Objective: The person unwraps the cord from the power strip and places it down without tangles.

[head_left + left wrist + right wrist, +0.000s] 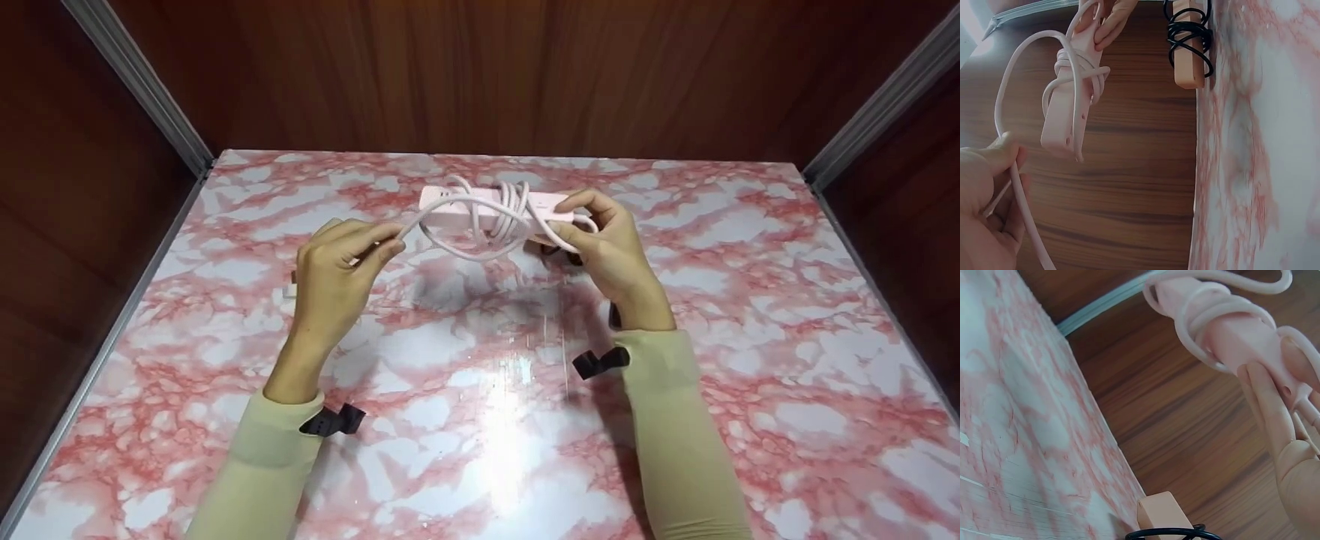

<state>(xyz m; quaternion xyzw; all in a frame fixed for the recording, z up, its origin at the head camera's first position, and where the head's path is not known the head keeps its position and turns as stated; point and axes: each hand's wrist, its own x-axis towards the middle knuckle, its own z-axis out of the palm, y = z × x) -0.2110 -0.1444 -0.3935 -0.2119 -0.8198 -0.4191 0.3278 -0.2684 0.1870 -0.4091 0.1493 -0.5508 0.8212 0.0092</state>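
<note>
A pink power strip [484, 210] with its pale cord [517, 202] wound several times around the middle is held up above the table. My right hand [611, 244] grips its right end between thumb and fingers. Off to the left, my left hand [337, 259] pinches a loose length of the cord, which loops across the front of the strip. In the left wrist view the left hand [988, 197] has the cord running between thumb and fingers, apart from the strip's body [1064, 112]. The right wrist view shows the right hand [1292, 444] around the strip's end.
An orange block-shaped thing [1188, 67] wrapped in black cord [1190, 34] lies on the table behind the right hand. A small white object [289, 290] is partly hidden by the left hand. Wooden panels [487, 75] enclose the marbled table [450, 435] at the back and sides.
</note>
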